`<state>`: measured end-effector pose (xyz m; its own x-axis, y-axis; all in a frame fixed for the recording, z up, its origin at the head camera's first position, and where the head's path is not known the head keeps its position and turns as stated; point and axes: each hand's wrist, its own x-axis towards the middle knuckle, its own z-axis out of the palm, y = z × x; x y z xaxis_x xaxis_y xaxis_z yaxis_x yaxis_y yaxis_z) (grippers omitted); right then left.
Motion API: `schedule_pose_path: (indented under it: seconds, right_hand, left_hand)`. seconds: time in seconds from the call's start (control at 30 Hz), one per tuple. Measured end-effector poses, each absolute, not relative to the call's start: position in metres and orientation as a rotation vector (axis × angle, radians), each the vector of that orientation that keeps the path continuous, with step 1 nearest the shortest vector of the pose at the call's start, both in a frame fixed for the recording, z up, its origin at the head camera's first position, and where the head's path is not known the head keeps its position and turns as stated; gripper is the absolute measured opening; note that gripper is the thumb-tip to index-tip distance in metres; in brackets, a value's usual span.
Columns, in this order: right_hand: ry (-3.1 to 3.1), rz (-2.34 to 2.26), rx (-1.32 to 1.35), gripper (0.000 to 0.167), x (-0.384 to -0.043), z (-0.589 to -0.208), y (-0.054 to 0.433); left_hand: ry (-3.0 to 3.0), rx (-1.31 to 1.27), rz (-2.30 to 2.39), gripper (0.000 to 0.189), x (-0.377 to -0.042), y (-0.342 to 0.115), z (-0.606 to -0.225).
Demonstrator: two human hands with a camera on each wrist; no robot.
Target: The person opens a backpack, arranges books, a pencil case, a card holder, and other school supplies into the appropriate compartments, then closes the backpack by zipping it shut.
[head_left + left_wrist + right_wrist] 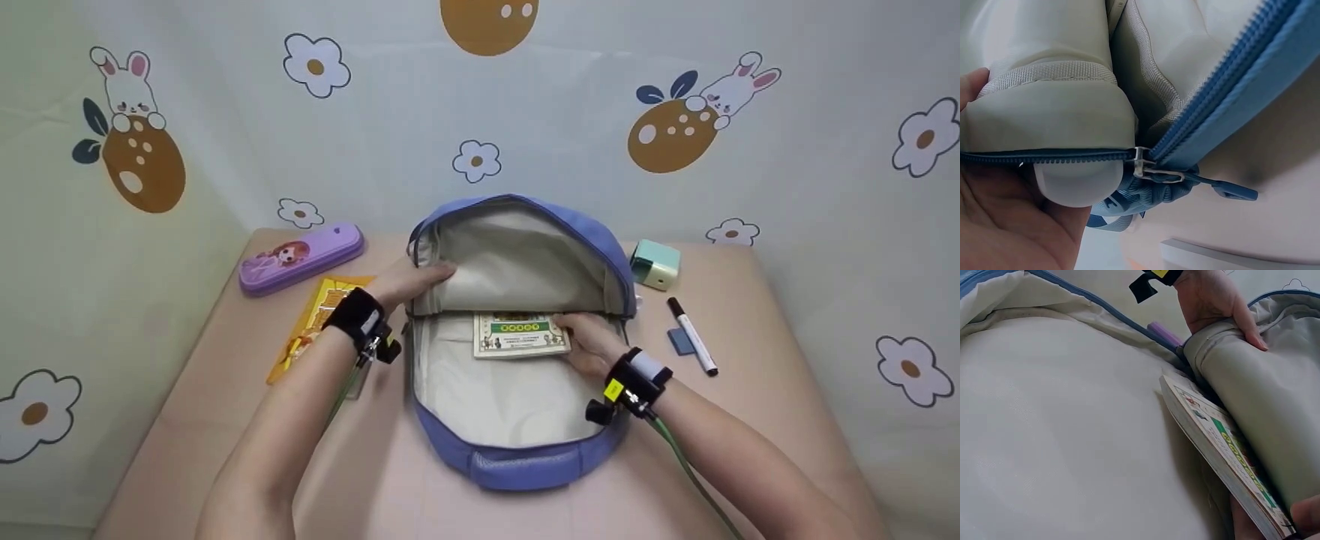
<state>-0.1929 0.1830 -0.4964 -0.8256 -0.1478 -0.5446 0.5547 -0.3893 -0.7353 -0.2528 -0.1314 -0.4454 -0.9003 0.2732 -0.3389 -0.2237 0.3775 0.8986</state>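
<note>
Flat on the tabletop (pixel 757 420), unzipped wide: a blue backpack (pixel 525 457) with pale lining. Inside, at the mouth of the inner sleeve pocket (pixel 517 277), a book (pixel 520 334) lying half tucked under the pocket's edge. Grasping the book's near corner: the right hand (pixel 592 341), thumb on the cover. Clamped on the pocket's rim and lifting it clear: the left hand (pixel 409 281), fingers curled over the fabric. Best done, judging by the tight fit, with the rim kept raised and the book kept level, spine first, corners clear of the seam. Left of the backpack, a purple pencil case (pixel 300 257) and a yellow booklet (pixel 319 319); right, a green sharpener (pixel 655 264), a marker (pixel 692 336), an eraser (pixel 681 341).
</note>
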Motion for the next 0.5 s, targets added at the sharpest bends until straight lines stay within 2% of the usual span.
schedule_pose_path:
  seconds: [0.23,0.5]
  right_hand:
    - [1.429,-2.153,0.377,0.044,-0.180,-0.484,0.201]
    - [1.597,-1.994,0.131,0.052,-0.164,-0.465,0.248]
  left_hand:
    - [2.201,0.047,1.556,0.070,-0.252,-0.131,-0.448]
    - [2.209,0.135,1.598,0.075,-0.254,-0.131,-0.453]
